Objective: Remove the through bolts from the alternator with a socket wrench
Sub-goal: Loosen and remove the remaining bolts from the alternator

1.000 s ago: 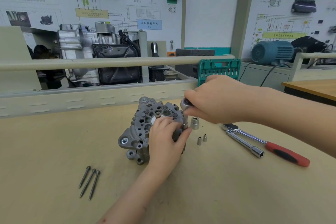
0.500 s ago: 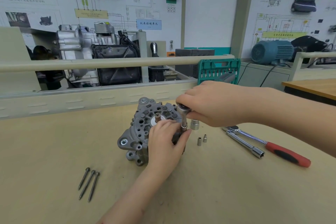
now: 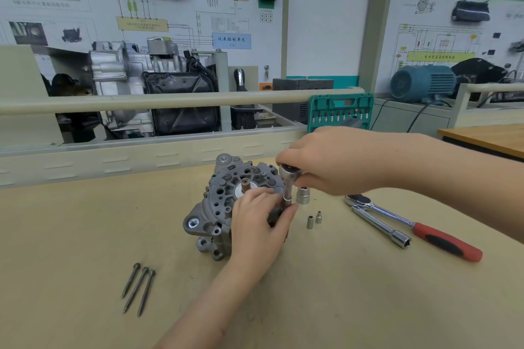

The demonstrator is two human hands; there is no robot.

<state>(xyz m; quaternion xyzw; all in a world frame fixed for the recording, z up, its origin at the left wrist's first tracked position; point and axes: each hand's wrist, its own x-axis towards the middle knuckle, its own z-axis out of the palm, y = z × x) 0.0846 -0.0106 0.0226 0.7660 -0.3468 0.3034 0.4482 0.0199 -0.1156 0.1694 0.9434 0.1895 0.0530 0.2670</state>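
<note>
A grey alternator point(image 3: 224, 201) stands on the tan bench point(image 3: 85, 235), rear cover up. My left hand point(image 3: 261, 224) rests on its right side, fingers curled round the housing, with the fingertips touching the socket at the wrench's lower end. My right hand point(image 3: 337, 161) grips the head of a small socket wrench point(image 3: 288, 178), which stands upright on the alternator's right edge; its handle is hidden under the hand. Three long through bolts point(image 3: 139, 287) lie side by side on the bench at front left.
Right of the alternator stand a large loose socket point(image 3: 303, 195) and two small sockets point(image 3: 314, 219). Farther right lie a red-handled ratchet point(image 3: 419, 231) and an extension bar point(image 3: 380, 225). A green tool case point(image 3: 340, 112) stands open behind. A rail and training boards close the back.
My right hand has turned with the wrench head, shifting slightly right and down. The left hand and the alternator have stayed in place.
</note>
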